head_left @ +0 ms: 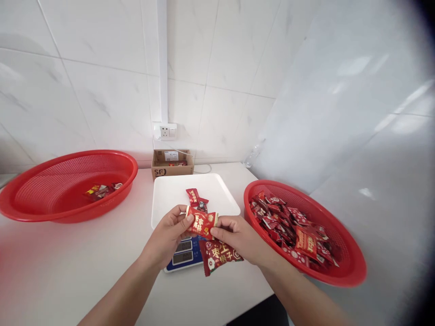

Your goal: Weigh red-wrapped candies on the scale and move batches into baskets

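Observation:
Between both hands, above a scale, is a small red snack packet (pixel 201 222) with gold lettering and cream ends. My left hand (pixel 166 237) pinches its left side between thumb and fingers. The right end is pinched by my right hand (pixel 239 236). A larger dark red snack packet (pixel 220 256) hangs below my right hand, seemingly held by its curled fingers, which are partly hidden. Behind the hands, the white scale tray (pixel 170 192) carries a red packet (pixel 192 197) and a darker packet (pixel 203 205). The scale's blue panel (pixel 195 257) is partly covered by the hands and packets.
At the left stands a red plastic basket (pixel 112 156) with a few packets inside. Another red basket (pixel 353 267), heaped with packets, stands to the right. A cardboard box (pixel 176 170) sits behind the scale, below a wall socket (pixel 165 131). The tiled wall borders the white table (pixel 112 253).

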### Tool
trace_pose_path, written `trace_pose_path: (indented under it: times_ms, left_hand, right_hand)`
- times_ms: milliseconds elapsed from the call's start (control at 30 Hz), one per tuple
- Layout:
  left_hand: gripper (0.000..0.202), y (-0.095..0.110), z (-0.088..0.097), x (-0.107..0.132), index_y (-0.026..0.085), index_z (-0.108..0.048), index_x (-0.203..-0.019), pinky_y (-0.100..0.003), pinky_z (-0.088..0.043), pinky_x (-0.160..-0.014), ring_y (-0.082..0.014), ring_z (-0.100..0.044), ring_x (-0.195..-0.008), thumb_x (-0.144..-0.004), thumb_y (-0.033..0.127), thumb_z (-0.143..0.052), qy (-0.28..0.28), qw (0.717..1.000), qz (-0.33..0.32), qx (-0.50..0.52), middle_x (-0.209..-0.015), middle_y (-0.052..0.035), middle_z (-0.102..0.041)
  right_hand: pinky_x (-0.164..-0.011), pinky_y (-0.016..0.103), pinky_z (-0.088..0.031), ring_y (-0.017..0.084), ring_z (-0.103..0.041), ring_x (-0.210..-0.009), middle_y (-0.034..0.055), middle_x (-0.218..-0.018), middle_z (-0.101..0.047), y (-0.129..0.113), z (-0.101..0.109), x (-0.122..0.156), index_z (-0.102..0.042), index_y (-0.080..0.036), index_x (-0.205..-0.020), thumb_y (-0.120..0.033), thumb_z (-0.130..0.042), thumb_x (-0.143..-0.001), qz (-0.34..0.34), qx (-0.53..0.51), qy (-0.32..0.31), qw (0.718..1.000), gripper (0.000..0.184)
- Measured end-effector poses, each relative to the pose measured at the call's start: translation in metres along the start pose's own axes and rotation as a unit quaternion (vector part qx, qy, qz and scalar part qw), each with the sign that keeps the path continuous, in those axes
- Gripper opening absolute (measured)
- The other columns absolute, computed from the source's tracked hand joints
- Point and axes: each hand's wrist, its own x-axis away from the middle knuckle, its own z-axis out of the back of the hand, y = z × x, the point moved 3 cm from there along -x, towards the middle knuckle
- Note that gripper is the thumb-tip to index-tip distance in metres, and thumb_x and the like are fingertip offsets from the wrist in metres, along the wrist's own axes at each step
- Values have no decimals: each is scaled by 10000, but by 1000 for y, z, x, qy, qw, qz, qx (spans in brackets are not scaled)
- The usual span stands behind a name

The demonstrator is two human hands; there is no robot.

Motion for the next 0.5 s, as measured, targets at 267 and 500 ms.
trace_pose_path:
  times_ms: [267,500]
  left_hand:
    - [292,7,6,-1,195,-535,-755,-230,-465,-616,-107,-530,-631,-759,465,-644,28,994,-36,-97,-687,32,-579]
    - [312,15,23,-9,202,-494,-778,-238,-489,-587,-137,-573,-692,-731,465,-653,116,976,-85,-161,-718,18,-587]
  right_hand:
    - [-617,270,-461,135,-591,-616,-13,-671,-645,12,4,-9,-659,-191,-733,-470,-767,-594,-67,-123,1,990,330]
    - [-657,269,-478,131,-613,-690,1,-790,-689,11,16,-16,-675,-199,-809,-487,-759,-608,-41,-109,52,992,361]
